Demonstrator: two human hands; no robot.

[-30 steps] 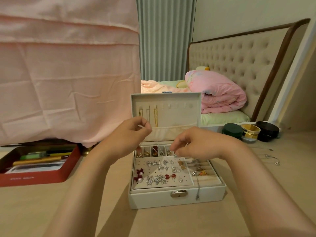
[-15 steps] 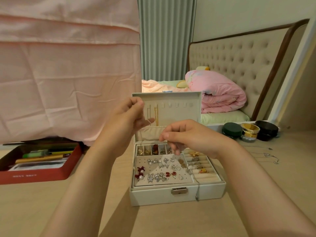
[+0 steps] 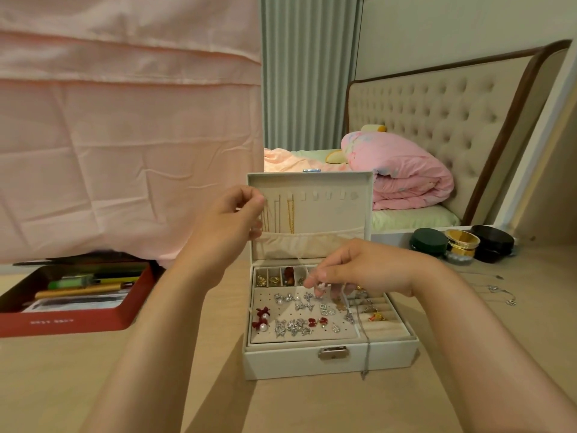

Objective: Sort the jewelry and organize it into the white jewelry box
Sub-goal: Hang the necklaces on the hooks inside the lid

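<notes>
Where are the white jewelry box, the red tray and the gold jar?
white jewelry box [image 3: 281, 360]: head view, front wall.
red tray [image 3: 68, 323]: head view, front wall.
gold jar [image 3: 461, 243]: head view, gold side.

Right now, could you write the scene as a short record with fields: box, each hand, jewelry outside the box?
box: white jewelry box, lid open upright, gold chains hanging inside it
left hand: pinches a thin chain near the lid's top left
right hand: pinches, it seems, the same chain above the earring pad
outside: silver necklaces on the table, right of the box
</notes>
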